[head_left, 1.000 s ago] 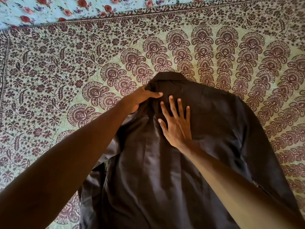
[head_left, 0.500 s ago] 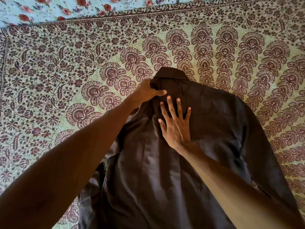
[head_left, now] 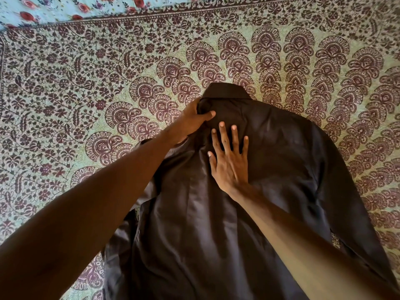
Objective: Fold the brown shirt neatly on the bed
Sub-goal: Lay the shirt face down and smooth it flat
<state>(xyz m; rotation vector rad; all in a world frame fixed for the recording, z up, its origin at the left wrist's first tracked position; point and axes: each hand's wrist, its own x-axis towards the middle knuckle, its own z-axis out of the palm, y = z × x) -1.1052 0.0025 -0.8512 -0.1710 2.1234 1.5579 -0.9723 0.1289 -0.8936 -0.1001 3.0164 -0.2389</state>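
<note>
Shirt (head_left: 270,191) lies spread at lower centre on the bed (head_left: 86,83). Left grip (head_left: 190,122) clenches its shoulder beside the collar (head_left: 225,90), probably to fold that side in; right grip (head_left: 231,163), fingers flat, pins the cloth steady.

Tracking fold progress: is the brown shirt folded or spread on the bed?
Mostly spread: the brown shirt lies flat, collar away. The left hand grips one shoulder edge; the right hand presses the back flat.

Plain cloth shirt (head_left: 190,234): dark brown.
Printed bed cover (head_left: 86,83) under shirt: pale green, dark red flowers.
Thin sheet (head_left: 54,9) beyond shirt: blue, red roses.
</note>
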